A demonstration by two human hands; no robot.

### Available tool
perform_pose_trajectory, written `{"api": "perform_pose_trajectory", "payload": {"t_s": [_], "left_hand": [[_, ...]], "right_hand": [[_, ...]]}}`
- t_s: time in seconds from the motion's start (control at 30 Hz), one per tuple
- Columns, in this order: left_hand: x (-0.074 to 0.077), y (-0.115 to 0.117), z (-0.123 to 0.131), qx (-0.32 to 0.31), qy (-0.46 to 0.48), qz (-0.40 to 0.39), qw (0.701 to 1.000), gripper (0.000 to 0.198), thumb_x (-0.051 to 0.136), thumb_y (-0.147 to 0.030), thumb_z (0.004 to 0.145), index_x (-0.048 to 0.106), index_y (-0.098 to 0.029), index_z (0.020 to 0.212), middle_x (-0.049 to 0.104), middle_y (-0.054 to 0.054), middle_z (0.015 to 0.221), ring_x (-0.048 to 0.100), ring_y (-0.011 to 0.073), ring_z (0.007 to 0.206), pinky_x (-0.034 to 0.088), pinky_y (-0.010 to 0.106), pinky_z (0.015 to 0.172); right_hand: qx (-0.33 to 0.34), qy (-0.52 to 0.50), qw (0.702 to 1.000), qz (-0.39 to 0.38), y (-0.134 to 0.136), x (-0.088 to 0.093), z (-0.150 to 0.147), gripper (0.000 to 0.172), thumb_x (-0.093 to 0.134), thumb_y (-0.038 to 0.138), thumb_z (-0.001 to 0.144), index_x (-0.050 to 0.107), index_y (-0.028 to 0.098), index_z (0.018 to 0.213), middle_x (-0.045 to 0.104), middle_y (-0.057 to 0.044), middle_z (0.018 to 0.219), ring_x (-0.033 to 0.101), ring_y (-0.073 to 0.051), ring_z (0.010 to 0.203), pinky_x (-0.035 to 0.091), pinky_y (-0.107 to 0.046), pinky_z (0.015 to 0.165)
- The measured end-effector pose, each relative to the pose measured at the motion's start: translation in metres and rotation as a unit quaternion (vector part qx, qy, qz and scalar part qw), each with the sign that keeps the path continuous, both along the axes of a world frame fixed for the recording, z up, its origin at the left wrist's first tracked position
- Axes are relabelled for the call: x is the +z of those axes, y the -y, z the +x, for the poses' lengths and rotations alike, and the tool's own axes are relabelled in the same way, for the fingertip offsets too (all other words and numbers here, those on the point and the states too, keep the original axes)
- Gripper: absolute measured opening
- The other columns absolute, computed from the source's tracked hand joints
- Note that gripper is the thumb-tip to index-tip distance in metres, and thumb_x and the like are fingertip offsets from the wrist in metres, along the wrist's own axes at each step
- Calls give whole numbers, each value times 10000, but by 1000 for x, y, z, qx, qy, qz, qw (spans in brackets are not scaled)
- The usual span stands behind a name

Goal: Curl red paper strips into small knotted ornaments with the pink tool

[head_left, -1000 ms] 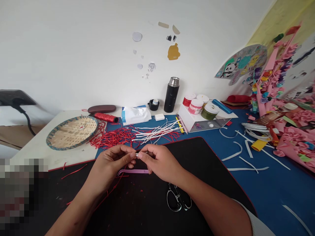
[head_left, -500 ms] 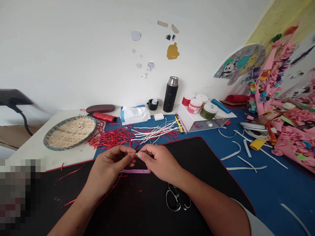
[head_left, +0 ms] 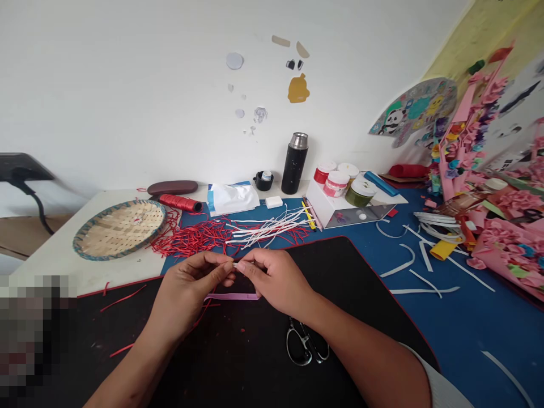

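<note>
My left hand and my right hand meet fingertip to fingertip above the black mat. Between their pinched thumbs and index fingers is a small pale strip, mostly hidden by the fingers. Just below the fingertips lies a purple strip; its right end reaches my right hand's curled fingers. A pair of scissors rests on the mat under my right wrist. Beyond the hands are a heap of red cords and a bundle of white strips.
A round woven tray lies at the left, near a red thread spool. Behind stand a black flask and lidded jars on a white box. Pink paper flowers and loose white strips are at the right.
Both hands keep their pinch in nearly the same place. The left hand has shifted very slightly, and the surroundings appear a little further left in the view.
</note>
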State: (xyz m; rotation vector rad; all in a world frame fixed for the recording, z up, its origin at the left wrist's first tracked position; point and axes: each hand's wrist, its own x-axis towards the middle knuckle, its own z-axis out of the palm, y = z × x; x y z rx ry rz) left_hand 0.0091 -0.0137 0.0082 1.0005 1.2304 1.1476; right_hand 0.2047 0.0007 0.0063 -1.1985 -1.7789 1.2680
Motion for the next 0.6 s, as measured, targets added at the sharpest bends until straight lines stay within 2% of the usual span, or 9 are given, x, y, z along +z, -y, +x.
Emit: {"api": "perform_pose_trajectory", "payload": {"t_s": [0.3, 0.5, 0.6], "left_hand": [[3, 1, 2, 16, -4, 5, 1000, 434, 1037, -550, 601, 864, -209, 806, 810, 39, 716, 740, 182, 662, 607, 256, 666], [2, 1, 1, 21, -6, 18, 1000, 421, 1034, -545, 610, 872, -219, 821, 817, 42, 711, 748, 187, 661, 605, 253, 660], [1, 1, 2, 22, -8, 26, 999, 411, 1031, -544, 620, 872, -218, 813, 817, 48, 708, 749, 191, 659, 608, 259, 659]], "right_hand": [[14, 5, 999, 28, 0, 1, 1, 300, 592, 423, 1069, 769, 191, 1002, 601, 41, 612, 549, -132, 573, 389, -269, 612], [8, 36, 997, 65, -1, 0, 1, 311, 586, 412, 1072, 759, 191, 938, 630, 25, 704, 534, -124, 628, 349, -267, 604], [12, 35, 997, 61, -1, 0, 1, 323, 582, 420, 1077, 755, 191, 929, 613, 32, 671, 524, -122, 608, 342, -268, 597]]}}
